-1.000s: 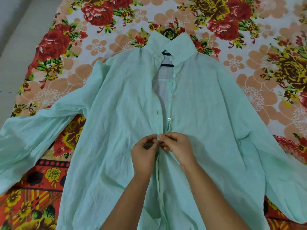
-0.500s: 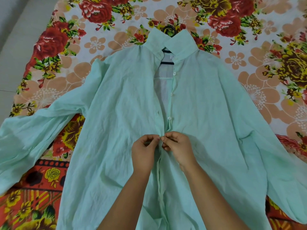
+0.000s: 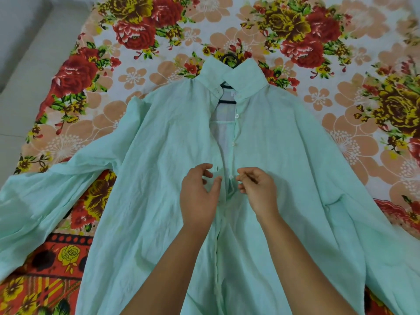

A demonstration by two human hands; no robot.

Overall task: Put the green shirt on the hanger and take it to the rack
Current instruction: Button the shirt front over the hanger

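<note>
No readable label on shirt (image 3: 159,178). Left hand (image 3: 198,198) & right hand (image 3: 259,192) hover either side of placket, fingers loosely curled, gripping nothing; hanger (image 3: 228,59) at collar.

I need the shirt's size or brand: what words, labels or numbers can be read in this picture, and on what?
None can be read. A small white tag inside the collar of the green shirt carries a mark too small and blurred to read. The floral bedsheet bears no text.

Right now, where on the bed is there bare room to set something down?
Bare floral bedsheet above the collar and right of the shoulder; a small patch under the left sleeve. The green shirt fills the middle, with both hands there.
</note>
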